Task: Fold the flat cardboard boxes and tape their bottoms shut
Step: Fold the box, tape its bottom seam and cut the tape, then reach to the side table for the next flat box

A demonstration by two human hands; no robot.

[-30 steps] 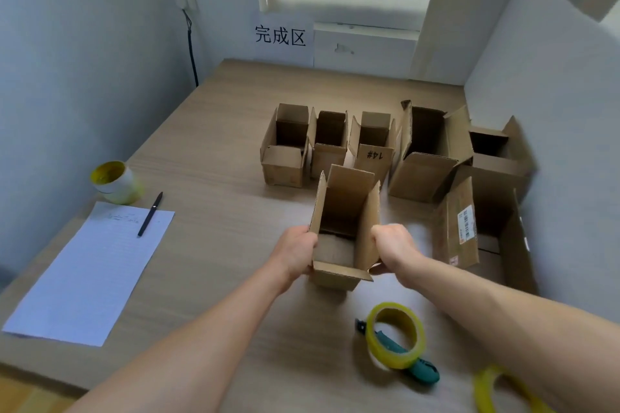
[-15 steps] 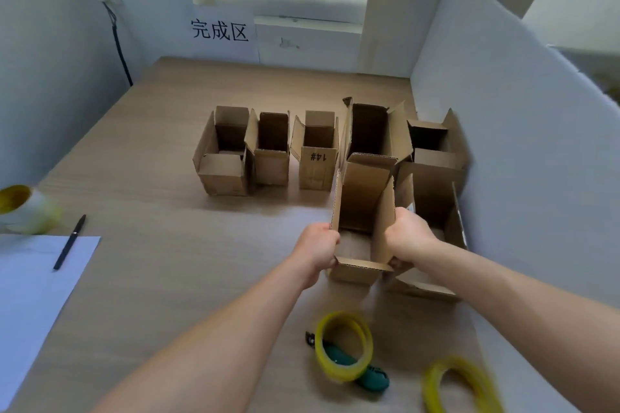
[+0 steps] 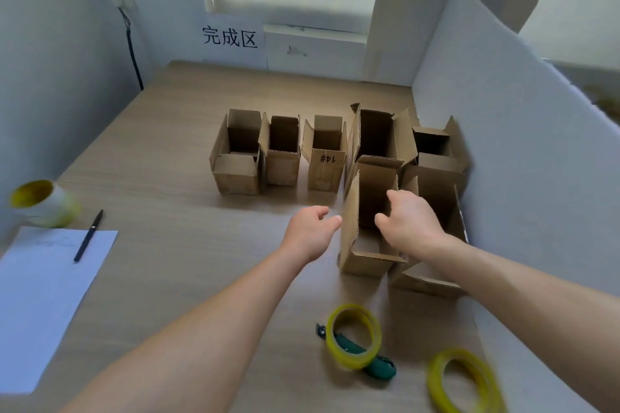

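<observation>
An open-topped cardboard box [image 3: 360, 258] stands on the wooden table [image 3: 174, 211], in front of a row of several folded boxes [image 3: 281, 157]. My left hand [image 3: 310, 233] hovers just left of the box's left flap, fingers loosely curled, holding nothing. My right hand [image 3: 407, 221] hangs over the box's right wall, fingers relaxed, and covers part of that wall. A roll of yellow tape on a green dispenser [image 3: 354, 337] lies near the front edge. A second yellow tape ring [image 3: 464, 380] lies to its right.
A white partition [image 3: 523, 157] closes the right side. More boxes [image 3: 432, 184] crowd against it. On the left lie a sheet of paper [image 3: 40, 292], a black pen [image 3: 88, 235] and a large tape roll [image 3: 40, 203]. A sign [image 3: 231, 38] hangs at the back.
Both hands have let go of the box, which now stands further back and right beside the larger boxes. The left hand has drawn away to the left.
</observation>
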